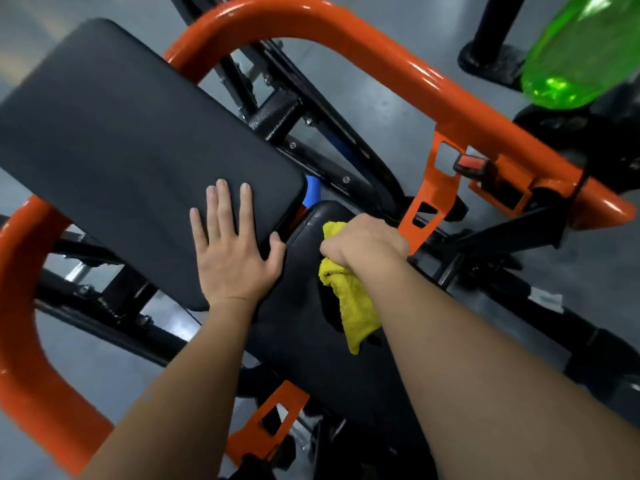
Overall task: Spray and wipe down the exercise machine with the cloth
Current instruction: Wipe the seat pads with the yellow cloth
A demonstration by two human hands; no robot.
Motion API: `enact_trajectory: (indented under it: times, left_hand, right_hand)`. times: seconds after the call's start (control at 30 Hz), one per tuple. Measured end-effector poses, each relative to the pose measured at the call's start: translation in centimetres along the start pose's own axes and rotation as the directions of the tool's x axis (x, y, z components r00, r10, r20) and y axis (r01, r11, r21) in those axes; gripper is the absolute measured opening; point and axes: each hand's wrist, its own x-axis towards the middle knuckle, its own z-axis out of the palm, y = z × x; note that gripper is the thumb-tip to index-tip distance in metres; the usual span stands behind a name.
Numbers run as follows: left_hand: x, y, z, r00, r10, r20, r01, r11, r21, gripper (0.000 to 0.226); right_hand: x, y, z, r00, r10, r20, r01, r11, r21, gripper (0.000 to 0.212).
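**Yellow cloth (356, 306) bunched on the seat pad (301, 299)**

The left hand (235, 258) lies flat, fingers spread, on the near corner of the back pad (131, 133), a smooth matte black rounded rectangle stretching toward 10 o'clock. At 3 o'clock from it, the right hand (363, 242) is fisted round the fluffy terry cloth, held against the black padded seat. The cloth's loose tail trails toward 6 o'clock. Glossy orange tubing of the exercise machine (415, 74) curves around both pads. A translucent green plastic bottle (581, 53), blurred, shows at 2 o'clock. The floor (363, 88) is smooth grey.
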Motion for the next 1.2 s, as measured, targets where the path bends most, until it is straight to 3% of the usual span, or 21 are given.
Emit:
enact_trajectory:
  times: [0.17, 0.33, 0.47, 0.57, 0.73, 0.83, 0.97, 1.2]
  left_hand:
    - [0.3, -0.1, -0.1, 1.000, -0.002, 0.013, 0.002, 1.000, -0.002, 0.078]
    - [0.6, 0.1, -0.1, 1.000, 0.010, 0.004, -0.010, 1.000, -0.011, 0.078]
    - [0.6, -0.2, 0.0, 0.999, 0.036, 0.033, -0.036, 0.999, 0.008, 0.077]
    - [0.3, -0.2, 0.1, 0.997, 0.055, 0.048, -0.056, 0.998, 0.026, 0.076]
    - [0.3, 0.0, 0.0, 0.992, 0.078, 0.098, -0.084, 0.995, 0.055, 0.074]
    - [-0.5, 0.7, -0.1, 0.993, 0.022, 0.119, -0.026, 0.999, 0.032, 0.072]
    - [-1.6, 1.5, 0.2, 0.992, -0.092, 0.081, 0.098, 0.993, -0.072, 0.068]
    - [-1.8, 1.8, 0.5, 0.994, -0.094, 0.046, 0.098, 0.992, -0.074, 0.077]
  right_hand:
    - [0.7, -2.6, -2.0, 0.992, 0.049, 0.114, -0.021, 0.972, -0.232, 0.028]
    - [1.4, -3.2, -2.9, 0.984, 0.085, 0.158, -0.037, 0.958, -0.286, 0.031]
    - [0.0, -2.4, -0.3, 0.992, 0.069, -0.109, -0.084, 0.986, -0.141, 0.023]
    - [-1.0, -0.5, 1.8, 0.962, 0.007, -0.272, -0.026, 0.998, -0.065, 0.036]
    - [-1.1, 0.7, 3.3, 0.909, -0.033, -0.415, 0.028, 0.999, -0.017, 0.042]
    - [-1.6, 0.8, 4.8, 0.865, -0.062, -0.499, 0.053, 0.998, -0.032, 0.047]
    - [-1.0, 1.1, 5.1, 0.845, -0.074, -0.530, 0.064, 0.997, -0.037, 0.048]
    - [-0.7, 1.6, 6.3, 0.766, -0.110, -0.633, 0.106, 0.993, -0.044, 0.050]
